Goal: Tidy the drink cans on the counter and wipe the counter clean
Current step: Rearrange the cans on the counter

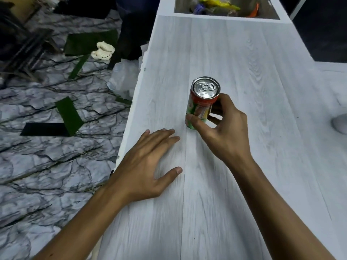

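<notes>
A red, green and yellow drink can (pixel 201 102) with a silver pull-tab top stands upright in the middle of the pale wood-grain counter (pixel 253 76). My right hand (pixel 223 132) grips the can from its right side, thumb on the near face and fingers curled behind it. My left hand (pixel 148 162) lies flat on the counter with straight, spread fingers, just left of and nearer than the can, close to the counter's left edge. It holds nothing.
A steel sink (pixel 225 6) with yellow, purple and orange items sits at the counter's far end. A pale rounded object (pixel 340 121) shows at the right edge. Left of the counter is a marbled floor with green strips (pixel 69 115), white shoes (pixel 103 50) and a plastic bag (pixel 123 79).
</notes>
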